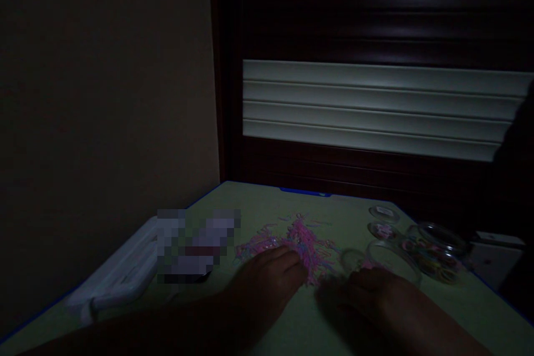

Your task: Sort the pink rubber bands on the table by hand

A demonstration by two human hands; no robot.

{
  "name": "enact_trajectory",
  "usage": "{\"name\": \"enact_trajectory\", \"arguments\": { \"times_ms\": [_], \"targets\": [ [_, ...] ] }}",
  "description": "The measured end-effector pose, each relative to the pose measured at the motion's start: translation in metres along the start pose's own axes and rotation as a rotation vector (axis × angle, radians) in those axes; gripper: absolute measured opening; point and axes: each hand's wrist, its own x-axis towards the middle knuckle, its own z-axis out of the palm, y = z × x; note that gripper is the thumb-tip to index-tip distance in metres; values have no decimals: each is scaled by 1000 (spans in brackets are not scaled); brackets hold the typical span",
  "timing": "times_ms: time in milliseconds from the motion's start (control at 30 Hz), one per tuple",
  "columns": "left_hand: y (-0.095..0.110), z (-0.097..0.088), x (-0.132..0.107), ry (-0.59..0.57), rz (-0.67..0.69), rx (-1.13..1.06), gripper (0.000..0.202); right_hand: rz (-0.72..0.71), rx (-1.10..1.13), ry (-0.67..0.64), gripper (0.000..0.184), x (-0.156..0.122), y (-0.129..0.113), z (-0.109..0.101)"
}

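The light is dim and detail is poor. My left hand (273,278) rests at the front edge of a loose pile of thin pink, purple and bluish strands or small loops (306,245). Its fingers are curled down at the pile, and whatever they pinch is hidden. To the right, my right hand (375,292) is closed with fingers bent together just in front of a clear round container (413,267), where a few pink pieces show. Its fingertips are in shadow, so their contents cannot be made out.
A clear jar of coloured bands (434,253) lies at the table's right, beside a small round dish with pink pieces (384,230) and a clear lid (384,213). A white power strip or similar long device (120,267) and a pixelated object (200,245) are left. The pale tabletop (246,200) has blue edges.
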Motion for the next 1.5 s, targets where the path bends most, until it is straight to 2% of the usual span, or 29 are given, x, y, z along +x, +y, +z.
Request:
{"name": "enact_trajectory", "arguments": {
  "times_ms": [300, 467, 700, 900, 1067, 1333, 1500],
  "targets": [
    [3, -3, 4, 8, -53, -60, 18, -8, -10, 1, 18, 0, 2, 1],
    [2, 1, 4, 44, -74, -76, 19, -29, 6, -69, 16, 2, -1, -7],
    [3, 0, 3, 52, -76, -90, 19, -8, 17, 44, 16, 0, 2, 4],
    [6, -1, 2, 62, 9, -101, 20, 53, 53, 37, 13, -1, 0, 3],
    [9, -1, 1, 80, 78, -106, 23, 30, 53, 120, 8, 1, -4, 0],
    [11, -7, 4, 104, 138, -145, 27, -25, 17, 98, 12, 6, -8, -11],
    [13, -10, 4, 89, 149, -137, 29, -28, -4, 127, 12, 8, -10, -5]
  ]
}}
